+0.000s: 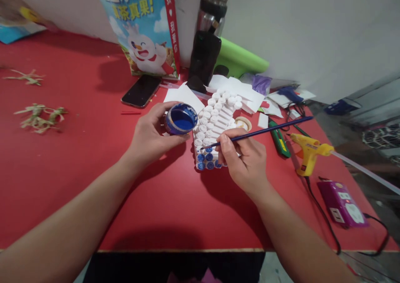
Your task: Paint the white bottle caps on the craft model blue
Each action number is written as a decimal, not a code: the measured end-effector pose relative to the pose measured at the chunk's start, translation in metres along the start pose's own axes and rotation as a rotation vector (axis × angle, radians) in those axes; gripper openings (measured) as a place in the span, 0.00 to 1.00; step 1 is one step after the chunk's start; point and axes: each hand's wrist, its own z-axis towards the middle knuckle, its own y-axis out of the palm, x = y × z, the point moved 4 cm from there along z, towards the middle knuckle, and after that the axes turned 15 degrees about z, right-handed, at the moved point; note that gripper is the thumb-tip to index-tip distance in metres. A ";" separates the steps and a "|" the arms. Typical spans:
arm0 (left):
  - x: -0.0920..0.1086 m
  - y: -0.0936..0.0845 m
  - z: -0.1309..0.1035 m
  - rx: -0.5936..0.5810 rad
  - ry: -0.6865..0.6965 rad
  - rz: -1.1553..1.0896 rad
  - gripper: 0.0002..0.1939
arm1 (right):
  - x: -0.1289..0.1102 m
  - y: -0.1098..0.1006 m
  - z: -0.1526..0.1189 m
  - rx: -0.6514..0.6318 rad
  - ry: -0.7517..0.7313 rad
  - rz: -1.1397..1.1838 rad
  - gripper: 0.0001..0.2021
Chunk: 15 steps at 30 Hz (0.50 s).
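Note:
My left hand (pixel 155 135) is wrapped round a small jar of blue paint (pixel 181 120), tilted so its open mouth faces me. Pinched in the fingers of my right hand (pixel 242 156) is a thin dark-blue paintbrush (pixel 265 130). Its tip meets, or hovers just over, a piece built of rolled white paper (pixel 214 120). Several roll ends at the near edge are painted blue (pixel 209 157); those farther back are white. My right hand hides part of the piece's near right side.
On the red table (pixel 93 208), a yellow glue gun (pixel 309 152), green utility knife (pixel 279 139) and purple power socket box (pixel 342 202) lie at right. Behind are a phone (pixel 141 90), a printed bag (pixel 143 33), a dark bottle (pixel 203 58) and white paper (pixel 184 96). Dry straw-like scraps (pixel 42 117) lie left.

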 end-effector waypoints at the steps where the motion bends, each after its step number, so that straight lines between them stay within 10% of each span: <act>1: 0.000 0.000 0.000 -0.001 0.000 0.000 0.36 | 0.000 0.000 0.000 -0.004 0.006 0.001 0.08; 15: -0.001 0.001 -0.001 -0.001 -0.012 -0.011 0.37 | 0.004 -0.004 0.001 0.031 0.040 -0.020 0.10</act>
